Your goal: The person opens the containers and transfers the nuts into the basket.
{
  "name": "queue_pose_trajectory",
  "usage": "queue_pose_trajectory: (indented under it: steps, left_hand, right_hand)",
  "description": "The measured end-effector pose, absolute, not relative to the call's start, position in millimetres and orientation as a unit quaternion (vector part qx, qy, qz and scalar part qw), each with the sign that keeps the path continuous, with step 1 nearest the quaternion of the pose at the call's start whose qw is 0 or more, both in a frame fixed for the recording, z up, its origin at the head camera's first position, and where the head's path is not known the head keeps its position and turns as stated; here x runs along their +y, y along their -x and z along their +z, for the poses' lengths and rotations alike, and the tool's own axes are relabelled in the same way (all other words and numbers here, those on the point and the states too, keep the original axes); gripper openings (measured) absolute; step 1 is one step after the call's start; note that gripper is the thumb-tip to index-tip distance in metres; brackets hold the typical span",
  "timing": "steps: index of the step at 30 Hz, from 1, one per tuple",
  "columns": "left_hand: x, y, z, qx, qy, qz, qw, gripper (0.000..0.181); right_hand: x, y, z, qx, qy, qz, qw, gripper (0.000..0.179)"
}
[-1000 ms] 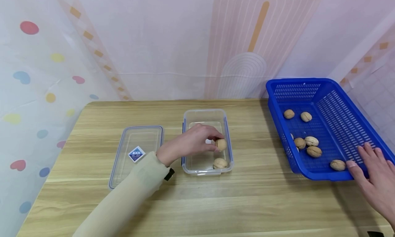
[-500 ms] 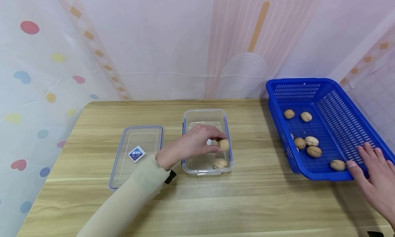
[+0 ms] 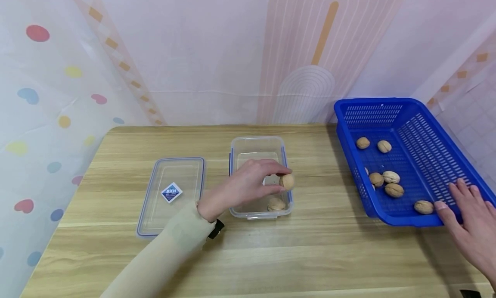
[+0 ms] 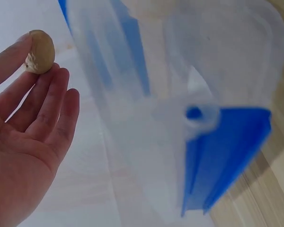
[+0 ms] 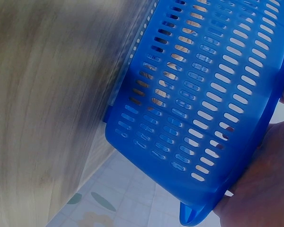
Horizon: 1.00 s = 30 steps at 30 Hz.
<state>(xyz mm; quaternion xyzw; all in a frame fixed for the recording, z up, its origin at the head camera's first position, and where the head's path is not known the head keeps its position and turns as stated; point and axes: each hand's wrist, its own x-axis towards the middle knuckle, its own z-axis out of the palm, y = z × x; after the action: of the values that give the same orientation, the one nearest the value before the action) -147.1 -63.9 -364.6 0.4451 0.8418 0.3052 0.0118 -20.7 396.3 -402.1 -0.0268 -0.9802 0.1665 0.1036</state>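
My left hand [image 3: 248, 184] pinches a walnut [image 3: 287, 182] between thumb and fingertips, above the right rim of a clear plastic food container [image 3: 257, 141]. Another walnut [image 3: 276, 204] lies in that container's near right corner. In the left wrist view the pinched walnut [image 4: 40, 53] shows at the fingertips, beside the container's blue clip [image 4: 229, 151]. At the right, my right hand [image 3: 473, 231] rests on the near rim of a blue plastic basket [image 3: 387, 101], fingers spread and fairly straight. Several walnuts [image 3: 394, 190] lie in the basket, mostly along its left side.
The container's lid [image 3: 182, 171], clear with a blue seal and a BXH label, lies flat on the wooden table [image 3: 310, 255] to the left. A patterned cloth [image 3: 209, 57] hangs behind the table's back edge.
My left hand has moved slightly right with the walnut, from over the container's inside to over its right rim. The right hand and basket stay put.
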Motion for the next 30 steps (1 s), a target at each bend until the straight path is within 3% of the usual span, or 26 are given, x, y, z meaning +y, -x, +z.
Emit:
queue_pose_trajectory:
  steps: [30]
  left_hand:
    - [17.4, 107.3, -362.7, 0.788, -0.488, 0.372, -0.051, 0.04]
  right_hand:
    - [394.9, 20.8, -399.8, -0.985, 0.038, 0.145, 0.082, 0.072]
